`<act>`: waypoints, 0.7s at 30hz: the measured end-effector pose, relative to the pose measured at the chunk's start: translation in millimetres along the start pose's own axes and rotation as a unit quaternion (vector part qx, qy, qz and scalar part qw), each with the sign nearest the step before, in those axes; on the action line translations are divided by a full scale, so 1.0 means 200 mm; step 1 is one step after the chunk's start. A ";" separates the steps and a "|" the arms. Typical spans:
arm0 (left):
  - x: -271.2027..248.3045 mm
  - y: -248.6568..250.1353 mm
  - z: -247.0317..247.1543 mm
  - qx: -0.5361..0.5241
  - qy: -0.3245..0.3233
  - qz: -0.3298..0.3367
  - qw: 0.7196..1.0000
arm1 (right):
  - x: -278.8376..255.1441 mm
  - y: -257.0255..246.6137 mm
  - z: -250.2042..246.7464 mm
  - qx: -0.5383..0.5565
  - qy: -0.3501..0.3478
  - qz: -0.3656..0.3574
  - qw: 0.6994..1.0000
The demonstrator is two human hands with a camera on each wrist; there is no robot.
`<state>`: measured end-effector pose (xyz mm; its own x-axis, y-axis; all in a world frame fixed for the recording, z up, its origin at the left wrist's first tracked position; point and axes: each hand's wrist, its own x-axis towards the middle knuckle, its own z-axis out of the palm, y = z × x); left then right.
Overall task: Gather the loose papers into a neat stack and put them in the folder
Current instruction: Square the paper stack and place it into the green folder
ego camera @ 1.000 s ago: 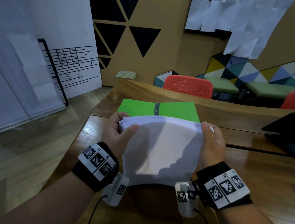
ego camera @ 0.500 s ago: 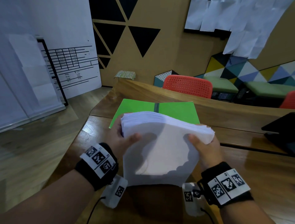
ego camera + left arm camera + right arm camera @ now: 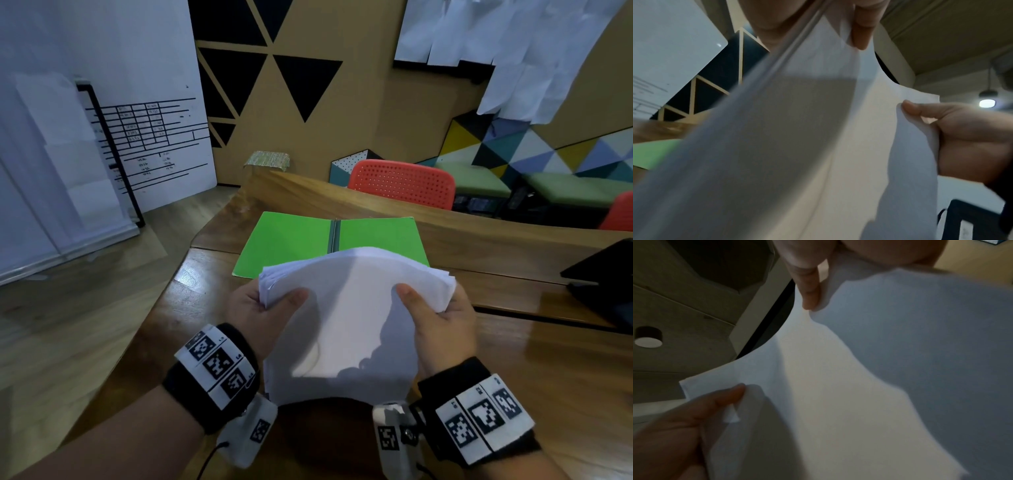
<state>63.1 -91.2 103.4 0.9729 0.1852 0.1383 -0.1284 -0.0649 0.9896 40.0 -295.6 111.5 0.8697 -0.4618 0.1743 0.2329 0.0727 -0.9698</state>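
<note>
Between both hands, lifted clear of the bench (image 3: 548, 377), sits the stack of papers (image 3: 346, 325), and it's bowed like an arch! The left hand (image 3: 260, 315) grips the stack's left edge, thumb curled over the top sheet and fingers tucked beneath. The right hand (image 3: 442, 325) mirrors it on the right edge, thumb on top, fingers hidden under the sheets. Both are closed firmly on the paper, nothing else in either.

Now the relation that matters: the green folder (image 3: 298, 240) lies open and flat on the bench just beyond the fingertips, straight ahead of both hands, and the far edge of the stack already overlaps its near edge from this angle. Its dark spine runs away from the person, splitting it into left and right leaves. The papers' long axis runs the same way, wrists to folder. Neither hand looks clearly nearer; the stack sits a touch towards the right leaf, so my guess is a short forward carry and a lowering there.

Materials: thin, limp white sheets, edges fanned and slightly ragged at the left corner, so not yet perfectly squared. Smooth matte card on the folder. Glossy wooden bench, likely slippery under loose paper.
</note>
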 end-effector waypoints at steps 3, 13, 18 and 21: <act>0.00 0.01 0.00 -0.015 0.002 0.005 1.000 | 0.00 -0.01 0.00 0.010 -0.011 -0.012 1.000; 0.08 0.16 0.00 -0.137 0.007 -0.005 0.991 | 0.06 -0.09 0.00 0.083 0.005 0.054 0.995; 0.11 0.16 0.00 -0.146 0.005 -0.013 0.989 | 0.09 -0.09 -0.01 0.104 -0.011 0.025 0.994; 0.10 0.16 0.01 -0.158 0.004 -0.009 0.987 | 0.07 -0.07 -0.03 0.087 -0.022 0.001 0.996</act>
<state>78.7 -90.8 138.4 0.9740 0.1919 0.1206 -0.1668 0.2471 0.9545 46.6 -307.6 127.6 0.8875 -0.4224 0.1843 0.3005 0.2271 -0.9264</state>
